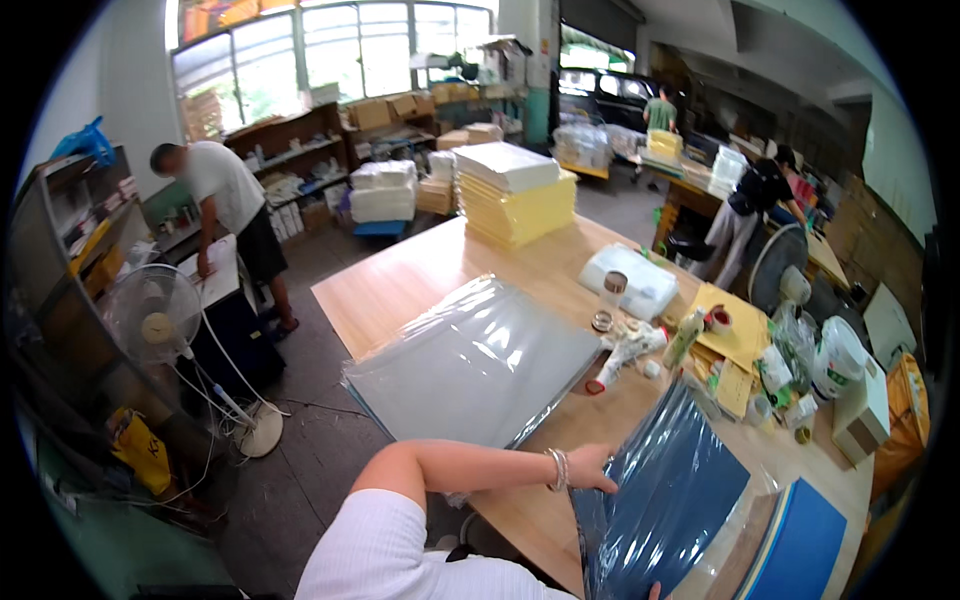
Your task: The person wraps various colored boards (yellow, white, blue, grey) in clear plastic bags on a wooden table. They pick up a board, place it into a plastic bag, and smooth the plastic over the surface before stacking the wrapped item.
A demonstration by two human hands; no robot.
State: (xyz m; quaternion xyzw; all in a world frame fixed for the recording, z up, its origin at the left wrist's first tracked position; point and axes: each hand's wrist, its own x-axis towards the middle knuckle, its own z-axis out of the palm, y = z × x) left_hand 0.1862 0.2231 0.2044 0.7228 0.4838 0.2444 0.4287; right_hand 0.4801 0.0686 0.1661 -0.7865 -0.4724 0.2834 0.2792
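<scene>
My left hand (592,467), with bracelets at the wrist, is closed on the left edge of a dark blue sheet in clear plastic film (665,490). The glossy film wrinkles over the sheet and catches the light. Only fingertips of my right hand (655,591) show at the lower edge of the view, against the near part of the same sheet; the rest of that hand is hidden. Left of it lies a flat stack of grey sheets in clear film (480,365). A stack of bright blue sheets (795,545) lies on the right.
The wooden table (390,280) bears a tall stack of yellow and white packs (515,195), a white plastic-wrapped bundle (630,280), a clear jar (613,288), bottles and a white bucket (838,358). A standing fan (155,325) is at left. Two people (230,190) (755,195) work nearby.
</scene>
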